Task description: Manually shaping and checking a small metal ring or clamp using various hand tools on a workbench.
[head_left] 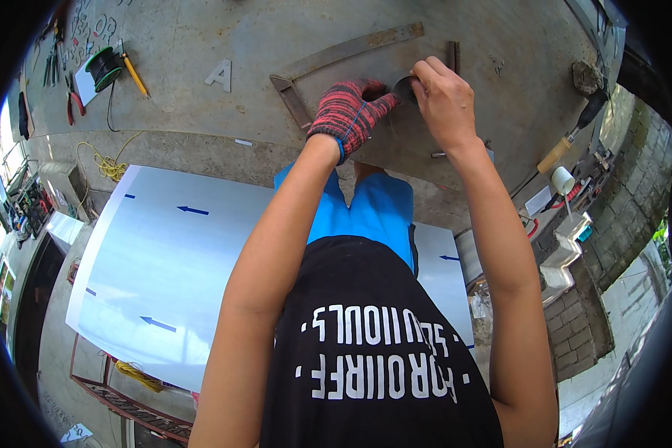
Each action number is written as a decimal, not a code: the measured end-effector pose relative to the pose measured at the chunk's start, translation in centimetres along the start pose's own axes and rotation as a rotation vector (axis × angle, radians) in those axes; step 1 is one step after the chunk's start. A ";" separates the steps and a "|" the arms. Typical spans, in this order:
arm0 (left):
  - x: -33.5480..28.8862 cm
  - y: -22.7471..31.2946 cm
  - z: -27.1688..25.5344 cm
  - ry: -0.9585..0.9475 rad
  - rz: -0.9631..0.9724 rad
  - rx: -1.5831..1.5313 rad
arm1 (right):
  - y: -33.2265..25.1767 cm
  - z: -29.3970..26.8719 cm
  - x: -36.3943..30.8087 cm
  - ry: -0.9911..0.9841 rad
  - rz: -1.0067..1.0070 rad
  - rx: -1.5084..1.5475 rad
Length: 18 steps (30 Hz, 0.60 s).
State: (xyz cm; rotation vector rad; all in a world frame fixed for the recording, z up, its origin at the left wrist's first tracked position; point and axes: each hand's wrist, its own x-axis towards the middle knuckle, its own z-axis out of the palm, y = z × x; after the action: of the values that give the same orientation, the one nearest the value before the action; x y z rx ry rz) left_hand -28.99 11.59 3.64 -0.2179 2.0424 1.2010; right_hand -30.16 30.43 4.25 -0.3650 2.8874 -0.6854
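Observation:
My left hand [349,113] wears a red and black knitted glove. Its thumb and fingers close on the left edge of a dark, thin curved piece [404,89]. From the other side, my bare right hand [448,106] pinches the same piece, and its fingers cover much of it. Both hands are over a grey metal worktop [201,33]. Just beyond the glove lies a long rusty flat bar [358,51], meeting a shorter steel piece [291,102] at an angle. A short dark bar [453,55] lies beyond my right hand.
Left on the worktop are a metal letter cut-out [219,75], a green wire spool [104,69], a yellow-handled tool [134,73] and red-handled pliers [74,103]. A wooden-handled tool [556,154] and a white cup [563,180] sit right. Behind me lies a large pale sheet [164,254].

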 end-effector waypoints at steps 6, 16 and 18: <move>0.0 0.1 -0.2 -0.012 -0.004 -0.021 | 0.1 -0.1 0.4 -0.005 -0.033 0.014; 0.3 -0.4 0.2 -0.016 -0.033 -0.056 | 0.4 -0.3 0.8 -0.048 -0.075 0.018; 0.5 -0.5 0.1 -0.020 -0.031 -0.041 | 0.4 -0.3 0.9 -0.046 -0.091 0.015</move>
State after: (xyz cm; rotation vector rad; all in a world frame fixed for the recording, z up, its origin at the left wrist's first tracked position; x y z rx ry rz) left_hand -29.06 11.55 2.92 -0.2553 1.9917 1.2224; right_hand -31.15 30.67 4.26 -0.5063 2.8350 -0.7030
